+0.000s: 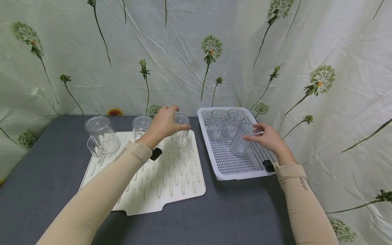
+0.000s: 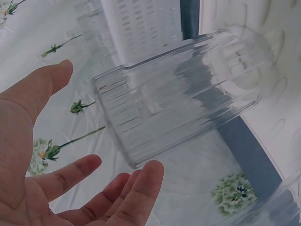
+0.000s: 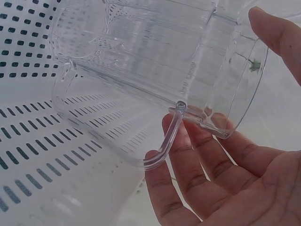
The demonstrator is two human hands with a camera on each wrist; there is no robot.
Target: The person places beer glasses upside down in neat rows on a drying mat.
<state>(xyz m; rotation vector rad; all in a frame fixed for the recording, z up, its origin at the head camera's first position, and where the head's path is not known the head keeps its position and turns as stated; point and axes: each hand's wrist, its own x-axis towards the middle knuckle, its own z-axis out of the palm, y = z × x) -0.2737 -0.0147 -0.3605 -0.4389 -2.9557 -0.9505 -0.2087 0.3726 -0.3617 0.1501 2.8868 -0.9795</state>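
Note:
My left hand (image 1: pixel 166 123) is spread beside a clear glass mug (image 1: pixel 181 137) that stands at the right back of the white drying mat (image 1: pixel 171 177). In the left wrist view, a gap shows between the thumb and the near end of that mug (image 2: pixel 174 99). My right hand (image 1: pixel 269 137) holds another clear glass mug (image 1: pixel 240 144) near its rim, over the white perforated basket (image 1: pixel 211 149). From the right wrist, its fingers (image 3: pixel 188 165) lie behind the rim and by the handle (image 3: pixel 162 150), with the thumb on the opposite side.
Two more glasses, a left one (image 1: pixel 214 127) and a right one (image 1: pixel 234 122), stand at the back of the basket. On the mat are a large mug (image 1: pixel 105 136) at the left and a mug (image 1: pixel 141 126) partly behind my left wrist. A flowered curtain (image 1: pixel 180 68) hangs behind the dark table (image 1: pixel 214 211).

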